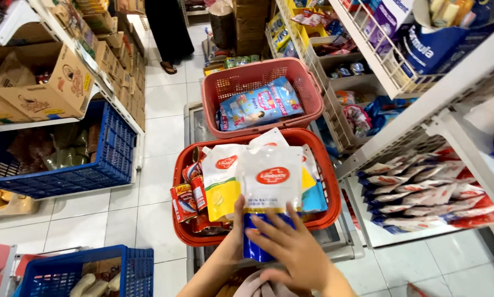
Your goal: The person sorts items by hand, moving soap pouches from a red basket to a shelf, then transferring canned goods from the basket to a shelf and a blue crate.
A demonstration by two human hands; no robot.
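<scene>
Both hands, left hand (237,234) and right hand (291,247), fingers spread, press a glossy white refill pouch (271,179) standing in the red slatted plastic basket (186,234)

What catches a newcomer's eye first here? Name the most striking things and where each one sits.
First, the red basket in the centre, packed with white refill pouches and cans. Both hands meet at its near edge: the right hand lies on a blue pouch, and the left hand grips the white pouches. Behind it sits a pink basket holding a light-blue pack, and blue crates stand at left.
</scene>
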